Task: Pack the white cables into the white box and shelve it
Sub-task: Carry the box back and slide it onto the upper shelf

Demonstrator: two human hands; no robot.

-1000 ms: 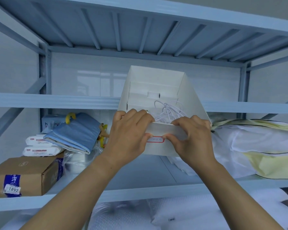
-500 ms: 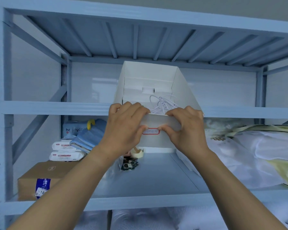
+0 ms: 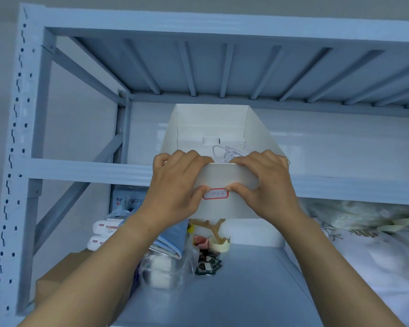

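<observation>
I hold an open white box (image 3: 222, 175) up in front of a blue metal shelving unit, its near wall level with the middle shelf beam (image 3: 85, 169). My left hand (image 3: 177, 185) grips the near wall's left part, fingers over the rim and thumb on the front. My right hand (image 3: 267, 182) grips the right part the same way. Both thumbs touch a red-bordered label (image 3: 215, 193). Inside the box lie looped white cables (image 3: 229, 151), partly hidden behind the wall and my fingers.
The lower shelf (image 3: 241, 291) holds a cardboard box (image 3: 57, 282), wipe packs (image 3: 104, 234), folded blue cloth (image 3: 170, 239), a clear bag (image 3: 165, 270), a tape roll (image 3: 219, 244) and white bedding (image 3: 373, 251) at the right. A perforated upright (image 3: 12, 161) stands at the left.
Both hands have lifted the box upward, from the lower shelf opening to the height of the middle beam. The grip has not changed. The view has tilted up and shifted left.
</observation>
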